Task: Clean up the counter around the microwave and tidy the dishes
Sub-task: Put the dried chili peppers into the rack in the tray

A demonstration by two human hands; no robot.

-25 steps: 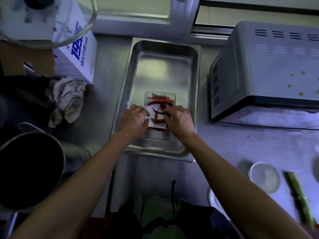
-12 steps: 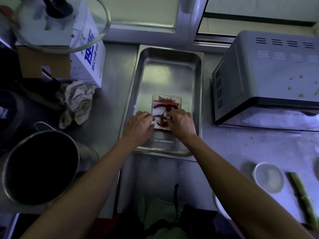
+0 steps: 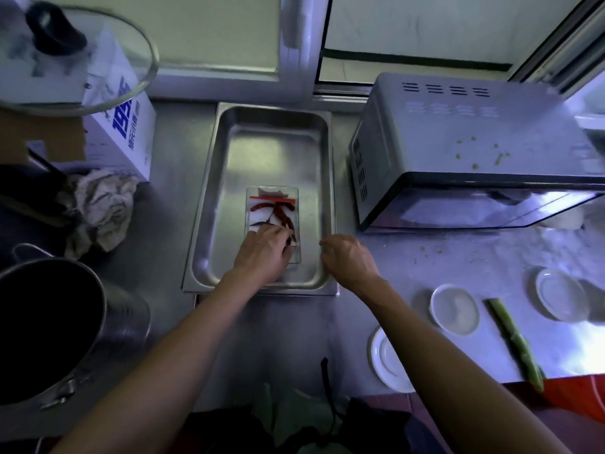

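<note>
my left hand presses flat on the chilli bag in the steel tray. my right hand hangs loosely curled, empty, over the tray's rim; the microwave sits beyond it.

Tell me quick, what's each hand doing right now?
Left hand: fingers down on the clear box of red chillies in the steel tray; grip unclear.
Right hand: loosely curled, holding nothing, over the tray's right rim.

Blue digits "195", then unreadable characters, on the white box.

Bare forearms (no sleeves), left hand, right hand
</note>
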